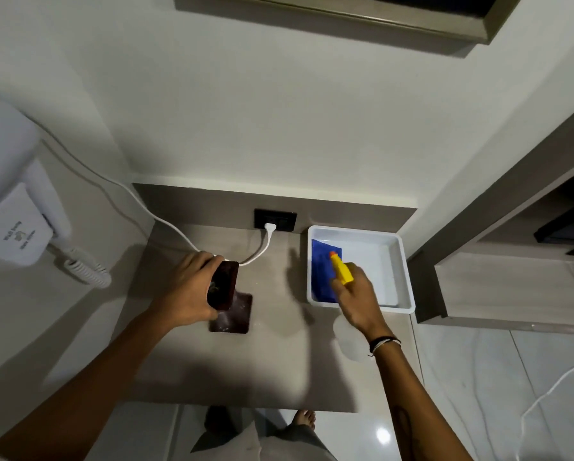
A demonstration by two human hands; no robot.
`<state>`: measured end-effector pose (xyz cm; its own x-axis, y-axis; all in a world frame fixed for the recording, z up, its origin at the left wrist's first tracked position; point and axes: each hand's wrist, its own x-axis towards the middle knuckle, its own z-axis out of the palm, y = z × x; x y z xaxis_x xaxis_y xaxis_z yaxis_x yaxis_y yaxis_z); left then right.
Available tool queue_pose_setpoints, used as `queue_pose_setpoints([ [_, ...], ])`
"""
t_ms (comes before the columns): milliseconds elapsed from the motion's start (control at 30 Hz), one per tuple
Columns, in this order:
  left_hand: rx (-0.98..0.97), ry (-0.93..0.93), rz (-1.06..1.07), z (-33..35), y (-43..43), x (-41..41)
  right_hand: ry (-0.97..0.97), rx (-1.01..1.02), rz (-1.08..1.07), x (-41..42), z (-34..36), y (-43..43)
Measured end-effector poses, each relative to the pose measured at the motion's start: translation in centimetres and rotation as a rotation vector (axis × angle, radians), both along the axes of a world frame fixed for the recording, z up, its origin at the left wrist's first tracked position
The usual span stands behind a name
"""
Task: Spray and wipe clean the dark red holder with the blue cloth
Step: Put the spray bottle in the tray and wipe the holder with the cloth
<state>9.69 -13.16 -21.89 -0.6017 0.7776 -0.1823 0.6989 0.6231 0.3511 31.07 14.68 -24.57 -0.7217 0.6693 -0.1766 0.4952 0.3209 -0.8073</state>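
My left hand [187,292] grips the dark red holder [225,284] and tilts it up above the grey counter. A dark red flat piece [233,317] lies on the counter just under it. My right hand [357,294] is shut on a spray bottle with a yellow head [341,269] and an orange nozzle that points away from me, over the tray. The bottle's pale clear body [347,337] hangs below my wrist. The blue cloth [322,271] lies in the left part of the white tray [400,261], partly hidden by the spray head.
A white cable [260,249] runs across the counter to a black wall socket [275,220]. A white wall-mounted appliance with a coiled cord [86,271] hangs at the left. A grey shelf unit [512,284] stands at the right. My bare foot [304,419] shows below the counter edge.
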Motion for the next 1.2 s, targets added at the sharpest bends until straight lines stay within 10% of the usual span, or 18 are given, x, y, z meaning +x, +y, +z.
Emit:
queue_pose_setpoints([
  [800,0.156,-0.073,0.079,-2.2,2.0,2.9,0.131,0.315,-0.540,-1.0,-5.5,7.8],
  [933,0.143,0.023,0.036,-3.3,1.7,2.9,0.147,0.545,-0.124,-1.4,-7.5,3.6],
  [1200,0.035,0.121,-0.032,-3.6,1.8,3.1,-0.566,0.536,0.542,-8.1,-10.3,6.0],
])
